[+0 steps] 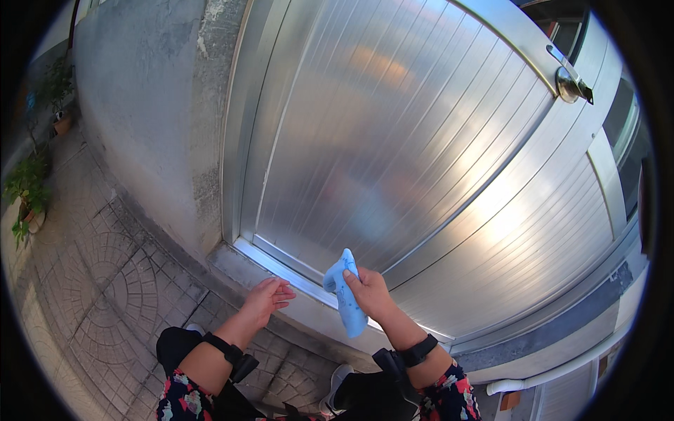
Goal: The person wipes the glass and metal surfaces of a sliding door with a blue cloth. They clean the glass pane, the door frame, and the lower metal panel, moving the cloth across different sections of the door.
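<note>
A folded light-blue cloth (348, 310) with a printed pattern is in the grip of my right hand (369, 291). The thumb presses on its near face, and one end sticks up above the fingers. To the left, my left hand (269, 299) holds nothing; its fingers are slightly bent and apart, over the stone doorstep (310, 323). Before me stands a ribbed metal door (368, 131), closed in its frame. Below the cloth runs the shiny metal sill (284, 271). I cannot tell whether the cloth touches the door.
A lever handle (571, 84) juts from the door at upper right. On the left are a plastered wall (142, 105), patterned paving (116, 294) and a potted plant (29, 194). A white pipe (563, 368) and a brick (509, 401) lie at lower right.
</note>
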A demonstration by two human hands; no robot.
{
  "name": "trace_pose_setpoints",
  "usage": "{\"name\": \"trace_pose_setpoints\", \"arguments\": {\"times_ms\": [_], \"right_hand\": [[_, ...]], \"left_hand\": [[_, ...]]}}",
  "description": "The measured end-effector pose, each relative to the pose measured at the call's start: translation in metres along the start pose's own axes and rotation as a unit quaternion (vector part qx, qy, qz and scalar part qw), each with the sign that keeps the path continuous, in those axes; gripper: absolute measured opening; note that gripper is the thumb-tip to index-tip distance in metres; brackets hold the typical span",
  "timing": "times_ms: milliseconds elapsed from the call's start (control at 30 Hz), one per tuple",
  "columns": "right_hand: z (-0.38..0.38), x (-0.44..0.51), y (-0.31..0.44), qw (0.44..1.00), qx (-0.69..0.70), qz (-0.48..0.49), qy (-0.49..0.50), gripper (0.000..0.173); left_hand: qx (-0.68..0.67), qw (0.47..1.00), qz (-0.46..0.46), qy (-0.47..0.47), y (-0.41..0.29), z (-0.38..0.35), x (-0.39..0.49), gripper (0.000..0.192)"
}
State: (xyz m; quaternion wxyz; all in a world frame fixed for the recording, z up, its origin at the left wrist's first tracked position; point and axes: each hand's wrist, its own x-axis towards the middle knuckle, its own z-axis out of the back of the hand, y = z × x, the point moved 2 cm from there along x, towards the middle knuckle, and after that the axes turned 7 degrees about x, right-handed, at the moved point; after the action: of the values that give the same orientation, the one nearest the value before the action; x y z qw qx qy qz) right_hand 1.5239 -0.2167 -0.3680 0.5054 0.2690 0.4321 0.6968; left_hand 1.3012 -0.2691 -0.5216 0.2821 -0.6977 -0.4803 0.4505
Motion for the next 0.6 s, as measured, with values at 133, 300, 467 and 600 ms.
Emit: {"name": "trace_pose_setpoints", "arguments": {"times_ms": [133,300,467,600], "right_hand": [[-0.029,0.01,0.009,0.999,-0.007,0.043,0.019,0.035],[-0.103,0.004,0.02,0.987,0.09,0.05,0.12,0.037],[-0.132,0.003,0.012,0.976,0.177,0.066,0.111,0.04],[-0.113,0.016,-0.01,0.987,0.151,0.037,-0.033,0.041]], "left_hand": [[-0.076,0.996,0.014,0.048,-0.01,-0.023,-0.002,0.062],[-0.25,0.968,0.001,0.021,-0.012,-0.032,-0.006,0.071],[-0.371,0.922,-0.073,0.085,-0.027,-0.015,-0.017,0.058],[-0.373,0.922,-0.072,0.077,-0.039,-0.014,-0.029,0.049]]}}
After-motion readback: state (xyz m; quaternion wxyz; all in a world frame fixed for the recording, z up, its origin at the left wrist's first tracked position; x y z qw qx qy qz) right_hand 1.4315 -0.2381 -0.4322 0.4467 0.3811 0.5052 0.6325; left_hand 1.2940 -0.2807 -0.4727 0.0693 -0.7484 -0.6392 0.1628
